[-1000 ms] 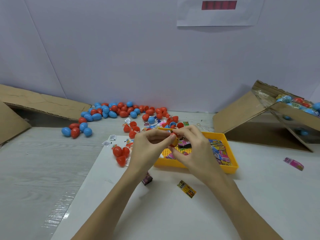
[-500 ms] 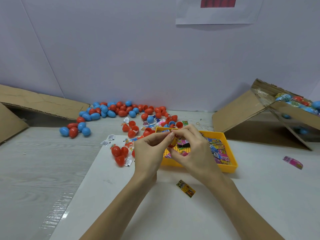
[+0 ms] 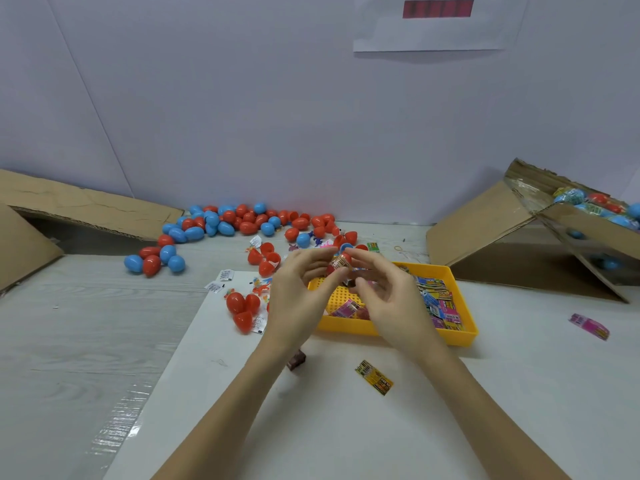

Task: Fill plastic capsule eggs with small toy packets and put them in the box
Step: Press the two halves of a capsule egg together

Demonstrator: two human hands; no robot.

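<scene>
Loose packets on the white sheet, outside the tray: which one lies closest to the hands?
The yellow packet, lying flat just below the yellow tray, between the forearms. The pink packet lies far off to the right.

no legible text, print on toy packets (image 3: 438, 299) too small, wall sheet (image 3: 429, 22) marking blurred

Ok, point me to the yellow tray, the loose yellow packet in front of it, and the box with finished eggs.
yellow tray (image 3: 464, 336): head view, front right rim.
yellow packet (image 3: 374, 377): head view, its middle.
cardboard box (image 3: 478, 230): head view, sloping left flap.
</scene>
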